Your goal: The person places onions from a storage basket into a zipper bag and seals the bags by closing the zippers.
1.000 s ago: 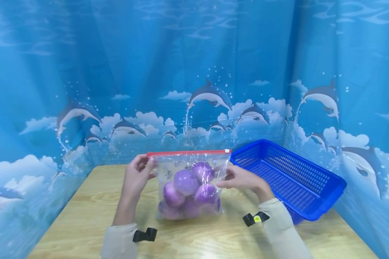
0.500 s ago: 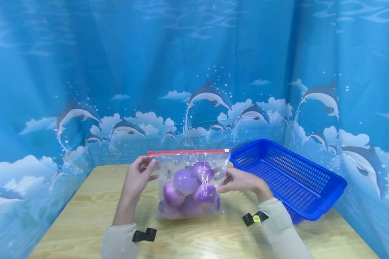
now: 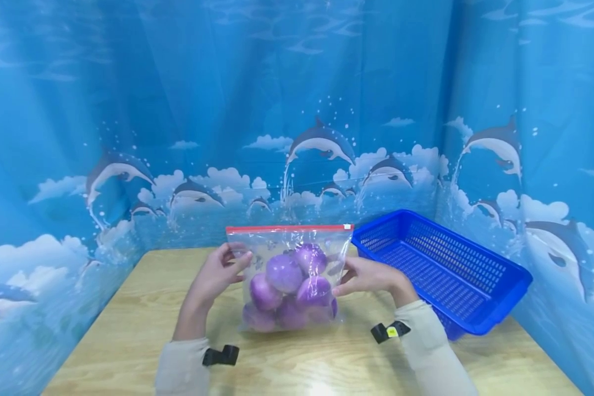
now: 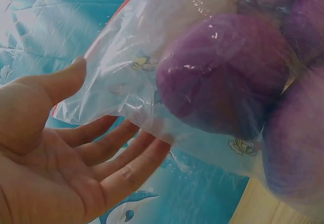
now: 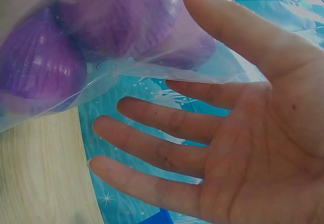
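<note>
A clear zip bag (image 3: pixel 251 237) of red onions (image 3: pixel 284 273) stands upright on the wooden table in the head view. Its red zip strip (image 3: pixel 287 227) runs along the top, with a white slider (image 3: pixel 347 226) at the right end. At the bag's left edge is my left hand (image 4: pixel 66 148), thumb on the near side and fairly straight fingers reaching behind the plastic. My right hand (image 5: pixel 243 127) flanks the right edge the same way, its fingers extended and spread. Neither hand visibly pinches the plastic. Several onions press against the bag's front; those behind are partly hidden.
A blue perforated plastic basket (image 3: pixel 505 308) stands to the right, close behind my right forearm. Wood-grain tabletop (image 3: pixel 128 330) extends around the bag. A blue dolphin-print curtain (image 3: pixel 218 110) closes off the back and sides.
My left hand has let go of the bag's upper left corner and slid slightly inward and down beside it. The bag stays in place; my right hand's fingers have loosened slightly.
</note>
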{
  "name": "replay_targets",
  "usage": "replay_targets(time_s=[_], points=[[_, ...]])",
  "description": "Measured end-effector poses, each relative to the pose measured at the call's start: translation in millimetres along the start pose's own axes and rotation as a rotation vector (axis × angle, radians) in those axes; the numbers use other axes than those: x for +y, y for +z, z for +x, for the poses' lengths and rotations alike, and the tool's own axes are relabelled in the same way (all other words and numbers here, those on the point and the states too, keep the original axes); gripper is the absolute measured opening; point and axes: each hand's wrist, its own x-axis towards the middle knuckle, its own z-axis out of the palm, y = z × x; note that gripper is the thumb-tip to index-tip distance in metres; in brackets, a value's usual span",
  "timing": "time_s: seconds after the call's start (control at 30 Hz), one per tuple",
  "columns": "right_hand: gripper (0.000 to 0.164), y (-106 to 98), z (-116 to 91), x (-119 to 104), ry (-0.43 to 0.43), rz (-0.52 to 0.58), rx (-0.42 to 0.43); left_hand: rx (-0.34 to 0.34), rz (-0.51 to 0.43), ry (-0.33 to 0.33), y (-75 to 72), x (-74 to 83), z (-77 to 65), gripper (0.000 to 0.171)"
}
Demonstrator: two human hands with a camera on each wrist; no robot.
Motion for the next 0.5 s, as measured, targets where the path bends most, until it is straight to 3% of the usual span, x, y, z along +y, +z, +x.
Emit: replay_targets(time_s=[0.1, 0.3, 0.5], points=[[0.081, -0.5, 0.2, 0.0, -0.003, 0.002, 0.0, -0.048, 0.04, -0.004, -0.6, -1.8, -1.4, 0.058], [0.078, 2.2, 0.6, 0.0, 0.005, 0.006, 0.009, -0.132, 0.172, -0.041, -0.5, -7.9, -3.7, 0.082], [0.08, 2.7, 2.7, 1.8, 0.003, 0.003, 0.005, -0.203, 0.22, -0.059, 2.9, -11.2, -4.5, 0.085]])
